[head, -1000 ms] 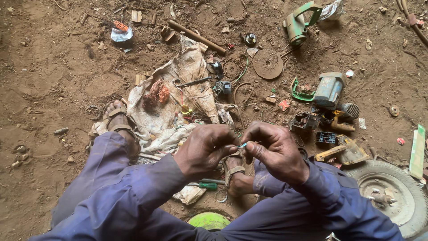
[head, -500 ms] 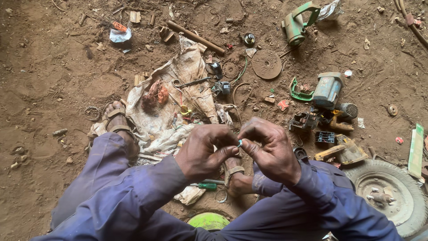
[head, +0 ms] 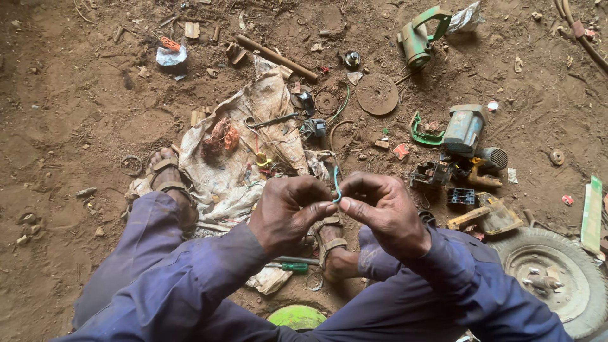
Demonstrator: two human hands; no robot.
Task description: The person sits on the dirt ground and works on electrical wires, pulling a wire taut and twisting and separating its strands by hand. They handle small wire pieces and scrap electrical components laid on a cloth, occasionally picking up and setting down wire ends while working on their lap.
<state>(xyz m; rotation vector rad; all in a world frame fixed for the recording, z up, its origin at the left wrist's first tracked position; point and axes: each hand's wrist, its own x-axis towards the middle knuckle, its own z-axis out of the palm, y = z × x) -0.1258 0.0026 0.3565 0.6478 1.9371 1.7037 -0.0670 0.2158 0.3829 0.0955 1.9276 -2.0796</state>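
Sitting on bare brown dirt ground point(head: 76, 114), a person in blue sleeves is working with both hands raised together in front of the knees.

Well beyond the fingers, a dirty white sack point(head: 234, 164) is lying spread on the ground, with a tangle of copper wire point(head: 221, 136) resting on it. Far off to the right of the fingers and lower, a small rubber-tyred wheel point(head: 557, 278) is lying flat. Up and to the right of the fingers, a blue-grey motor housing point(head: 464, 128) is lying among broken parts, and farther beyond it a green tool body point(head: 419, 37) is resting on the dirt. A rusty round disc point(head: 377, 94) is lying straight beyond the fingers, well apart from them. Just below the hands, a green-handled screwdriver point(head: 288, 266) is lying by a sandalled foot.

The left hand point(head: 288, 212) and the right hand point(head: 383, 212) are meeting fingertip to fingertip. Between them a short blue-green wire point(head: 336, 185) is standing nearly upright; thumb and forefinger of each hand are pinching it, the other fingers curling in toward the palms.
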